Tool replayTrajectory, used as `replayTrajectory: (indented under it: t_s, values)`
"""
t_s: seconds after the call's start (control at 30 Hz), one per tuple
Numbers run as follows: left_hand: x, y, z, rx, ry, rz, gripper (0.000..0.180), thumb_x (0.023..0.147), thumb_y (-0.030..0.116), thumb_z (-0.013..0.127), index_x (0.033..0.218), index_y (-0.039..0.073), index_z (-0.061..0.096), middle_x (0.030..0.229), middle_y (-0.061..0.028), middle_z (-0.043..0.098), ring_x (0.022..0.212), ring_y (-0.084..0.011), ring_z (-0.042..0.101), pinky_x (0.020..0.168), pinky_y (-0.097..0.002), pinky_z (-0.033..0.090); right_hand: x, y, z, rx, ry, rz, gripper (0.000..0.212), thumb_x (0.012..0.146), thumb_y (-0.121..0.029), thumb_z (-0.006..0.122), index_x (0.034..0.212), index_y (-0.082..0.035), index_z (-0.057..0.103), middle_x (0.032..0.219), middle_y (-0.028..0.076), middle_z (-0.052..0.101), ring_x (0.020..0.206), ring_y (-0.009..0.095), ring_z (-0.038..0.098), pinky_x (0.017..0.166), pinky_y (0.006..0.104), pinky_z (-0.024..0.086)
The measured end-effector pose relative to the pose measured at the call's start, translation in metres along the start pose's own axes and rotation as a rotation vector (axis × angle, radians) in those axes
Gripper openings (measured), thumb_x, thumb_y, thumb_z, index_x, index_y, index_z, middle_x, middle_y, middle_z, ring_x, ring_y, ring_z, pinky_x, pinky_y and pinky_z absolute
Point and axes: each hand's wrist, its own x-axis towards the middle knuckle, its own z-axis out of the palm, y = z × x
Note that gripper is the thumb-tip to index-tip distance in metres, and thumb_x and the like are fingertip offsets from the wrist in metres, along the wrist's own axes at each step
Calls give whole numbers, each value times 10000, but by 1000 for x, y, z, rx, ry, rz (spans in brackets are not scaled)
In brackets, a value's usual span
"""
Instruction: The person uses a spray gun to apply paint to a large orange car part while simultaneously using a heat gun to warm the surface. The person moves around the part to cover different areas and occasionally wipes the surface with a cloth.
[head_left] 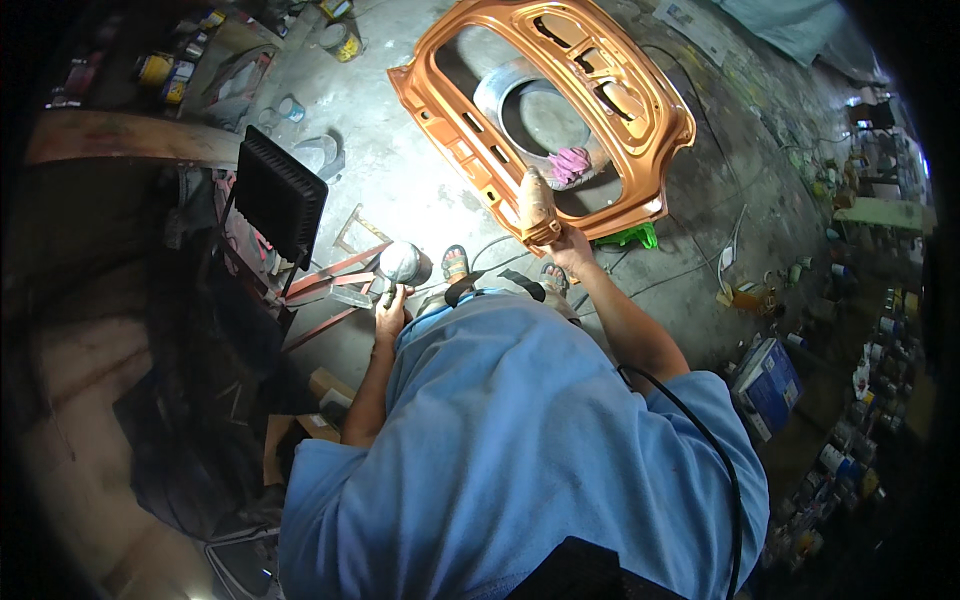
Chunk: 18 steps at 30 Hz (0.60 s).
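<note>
Head view shows us a copper-orange car tailgate panel with a wide window opening, set slantwise above the grey concrete floor, ahead of the person and a little to the right. Our right hand is closed around the base of a tapered tan tool, whose narrow tip points away from us; the tool overlaps the near edge of the panel in this view, and we cannot tell whether the two touch. Our left hand is down by our left side with its fingers bent, next to a grey metal bar and just short of a rounded silver-grey container; something small and dark shows at the fingertips, but we cannot tell whether we grip it. Through the panel's opening we see a large pale ring, with a crumpled pink cloth near its closer rim, and a bright green object peeks out from beneath the panel's near right corner. To our left, a black finned floodlight stands tilted by a red metal frame. We wear a loose blue shirt and sandals, and a black cable runs across the right sleeve. Farther right, a blue box sits near many small cans.
</note>
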Motion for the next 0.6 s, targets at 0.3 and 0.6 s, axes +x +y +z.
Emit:
replayTrajectory:
  t_s: [0.3, 0.6]
  values:
    - [61, 94, 50, 77, -157, 40, 561, 1041, 578, 502, 1075, 84, 766, 507, -2, 437, 484, -90, 439, 516, -271, 347, -64, 8, -19, 360, 114, 360, 557, 785, -299, 863, 1244, -65, 651, 1083, 119, 756, 952, 267, 731, 828, 366, 570]
    - [103, 202, 164, -352, -65, -57, 585, 1031, 580, 522, 1367, 101, 517, 1017, -77, 692, 508, -76, 456, 456, -270, 462, -59, -6, 75, 614, 233, 511, 488, 801, -198, 839, 1226, -66, 640, 1134, 102, 723, 1050, 238, 708, 877, 328, 552]
